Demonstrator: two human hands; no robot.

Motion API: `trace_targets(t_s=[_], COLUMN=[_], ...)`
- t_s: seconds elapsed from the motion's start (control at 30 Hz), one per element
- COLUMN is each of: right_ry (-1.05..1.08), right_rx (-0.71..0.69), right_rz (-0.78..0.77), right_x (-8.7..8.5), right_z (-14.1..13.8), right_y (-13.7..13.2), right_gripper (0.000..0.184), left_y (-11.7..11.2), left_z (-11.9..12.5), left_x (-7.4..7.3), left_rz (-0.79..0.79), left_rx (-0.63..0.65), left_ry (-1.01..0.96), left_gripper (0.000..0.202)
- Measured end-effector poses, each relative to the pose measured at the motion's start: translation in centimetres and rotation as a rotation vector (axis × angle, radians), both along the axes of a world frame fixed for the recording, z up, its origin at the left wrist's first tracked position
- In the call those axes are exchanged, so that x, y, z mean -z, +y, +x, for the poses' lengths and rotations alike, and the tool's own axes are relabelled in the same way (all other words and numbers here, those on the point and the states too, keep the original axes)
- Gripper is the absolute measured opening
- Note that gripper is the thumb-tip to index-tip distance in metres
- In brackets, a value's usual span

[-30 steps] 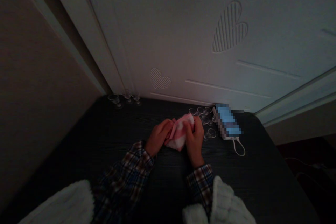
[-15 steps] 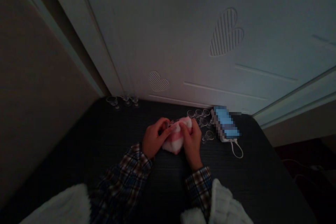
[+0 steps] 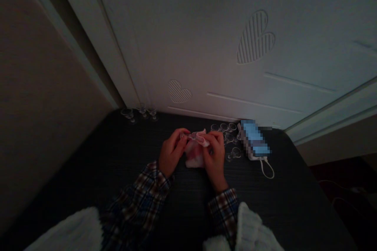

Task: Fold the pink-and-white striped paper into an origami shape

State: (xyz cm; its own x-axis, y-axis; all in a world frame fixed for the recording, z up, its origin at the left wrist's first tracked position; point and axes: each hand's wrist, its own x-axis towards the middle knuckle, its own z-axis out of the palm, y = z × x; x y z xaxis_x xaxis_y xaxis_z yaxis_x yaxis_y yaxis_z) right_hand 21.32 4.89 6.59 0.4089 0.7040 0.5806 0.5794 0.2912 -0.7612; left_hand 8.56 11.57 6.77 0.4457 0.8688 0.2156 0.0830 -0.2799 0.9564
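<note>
My left hand is closed, its thumb and fingers pinching one end of a small clear stemmed glass. A pink and white cloth hangs from my right hand, whose fingers are closed on its upper fold. The cloth wraps round the other end of the glass, hiding part of it. Just right of my right hand, several similar small stemmed glasses are grouped on the dark table.
More small clear glasses stand at the table's back left corner, near the wall. A phone with a white cable lies at the back right. Behind the table rises a white panel with embossed hearts.
The cloth has been folded back at the top, so the clear glass now shows between my hands. My right fingers have shifted over the cloth's upper fold.
</note>
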Motion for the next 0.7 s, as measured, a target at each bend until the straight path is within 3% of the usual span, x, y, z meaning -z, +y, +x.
trace_targets(t_s=[0.33, 0.5, 0.7], right_ry=[-0.009, -0.004, -0.067], right_rx=[0.006, 0.06, 0.067], right_rz=[0.01, 0.001, 0.005], right_x=[-0.62, -0.11, -0.04], right_z=[-0.1, 0.11, 0.09], right_y=[-0.03, 0.01, -0.3], right_gripper=[0.019, 0.017, 0.02], left_y=[0.07, -0.12, -0.02], left_z=[-0.3, -0.21, 0.13], left_x=[-0.02, 0.0, 0.01], left_rz=[0.121, 0.019, -0.073], left_rx=[0.007, 0.082, 0.027], left_ry=[-0.03, -0.114, -0.047], left_gripper=[0.03, 0.035, 0.037])
